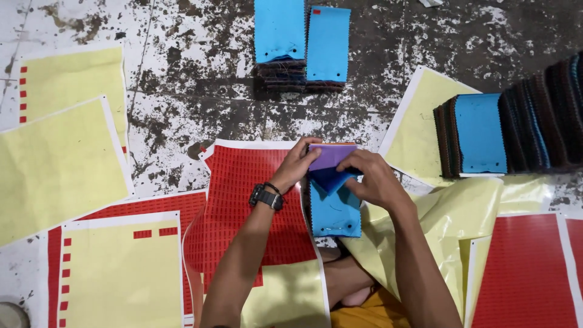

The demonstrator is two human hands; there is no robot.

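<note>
Left hand: the left hand [297, 163], black wristwatch [266, 197] on the wrist, has its fingers closed on the top left edge of a purple swatch [330, 155].
Right hand: the right hand [375, 180] pinches the same swatch from the right side, thumb and fingers shut on it.
Swatch spot: it's lifted and folded back over a blue swatch stack [334, 209] that sits right in front of the person, between both wrists.
Sticker sheets: red label sheets [240, 194] covered in tiny rows lie under the left forearm, another red sheet [525, 273] sits at lower right.
Backing papers: pale yellow sheets [57, 164] with white borders are spread on the left, some with little red squares down the edge.
Other stacks: two blue-topped stacks [303, 42] sit side by side at the top; a long fanned row of dark swatches [516, 124] runs off the right edge, resting on a yellow sheet.
Surface: everything's on a concrete floor [194, 79], dark with heavy white paint spatter.
Bottom middle: a bent leg is visible, partly under yellow paper.
</note>
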